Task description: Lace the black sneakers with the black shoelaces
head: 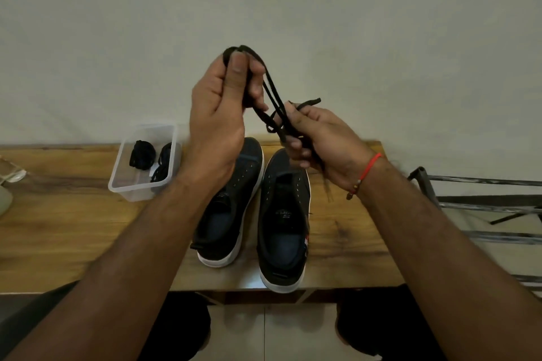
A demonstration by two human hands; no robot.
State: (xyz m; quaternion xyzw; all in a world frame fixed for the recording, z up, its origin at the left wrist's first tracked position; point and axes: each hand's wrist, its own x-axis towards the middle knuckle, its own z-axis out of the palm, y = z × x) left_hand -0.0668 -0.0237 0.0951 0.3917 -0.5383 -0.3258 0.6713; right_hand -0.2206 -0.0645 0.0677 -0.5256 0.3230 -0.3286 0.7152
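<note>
Two black sneakers with white soles stand side by side on the wooden table (pixel 58 228), toes pointing away; the left sneaker (pixel 227 208) and the right sneaker (pixel 283 223) show bare eyelets with no lace in them. Above them both hands hold one black shoelace (pixel 274 99). My left hand (pixel 223 105) is raised and pinches a looped bunch of the lace at its fingertips. My right hand (pixel 319 141), lower and to the right, grips the other strands, and a lace end sticks out past its thumb.
A clear plastic box (pixel 143 164) at the left of the sneakers holds more coiled black laces. A metal rack (pixel 481 208) stands off the table's right end. A pale object sits at the far left edge. A plain wall rises behind the table.
</note>
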